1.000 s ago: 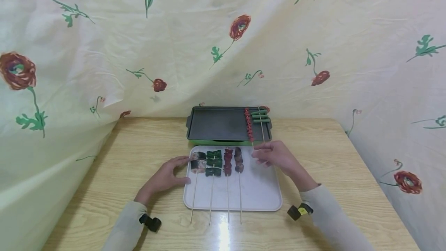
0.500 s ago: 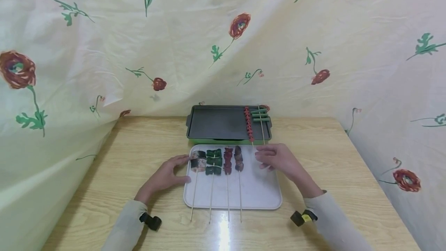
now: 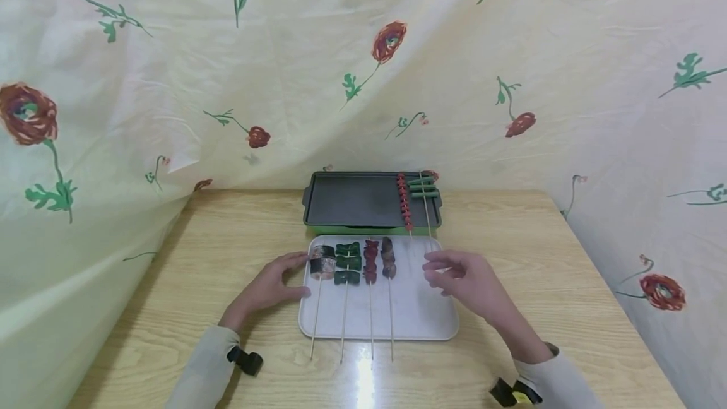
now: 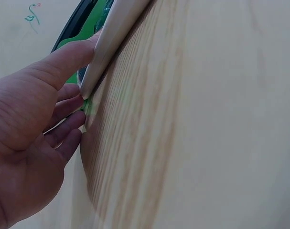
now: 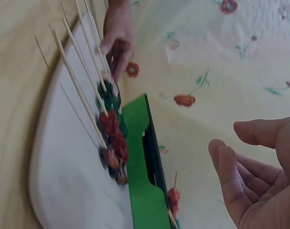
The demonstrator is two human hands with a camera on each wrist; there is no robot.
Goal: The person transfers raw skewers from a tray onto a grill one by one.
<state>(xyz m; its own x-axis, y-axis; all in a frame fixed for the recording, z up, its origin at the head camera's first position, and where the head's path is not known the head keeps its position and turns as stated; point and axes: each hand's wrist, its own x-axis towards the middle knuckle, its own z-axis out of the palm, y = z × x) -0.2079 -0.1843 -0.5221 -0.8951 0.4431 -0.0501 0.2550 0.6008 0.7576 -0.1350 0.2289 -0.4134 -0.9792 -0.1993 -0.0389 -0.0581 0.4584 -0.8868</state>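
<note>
My left hand (image 3: 274, 284) lies at the left edge of a white tray (image 3: 423, 308), thumb and index finger spread apart along its rim. In the left wrist view its thumb (image 4: 75, 58) touches the rim. My right hand (image 3: 466, 279) hovers over the tray's right side; the right wrist view shows its thumb and fingertips apart with nothing between them. Side by side on the tray lie a fish skewer (image 3: 322, 262), a green vegetable skewer (image 3: 348, 262), a red meat skewer (image 3: 370, 262) and a darker brown meat skewer (image 3: 389, 259), sticks overhanging the front edge.
Behind the tray stands a black griddle (image 3: 352, 201) on a green base (image 3: 341, 230). At its right end lie a red-piece skewer (image 3: 404, 201) and a skewer of green pods (image 3: 423, 188), sticks pointing toward me. A floral cloth (image 3: 318, 68) hangs behind the wooden table (image 3: 238, 226).
My right hand has drawn back from the red-piece skewer's stick, moving right and toward me, with its fingers parting. The left hand stays at the tray's edge.
</note>
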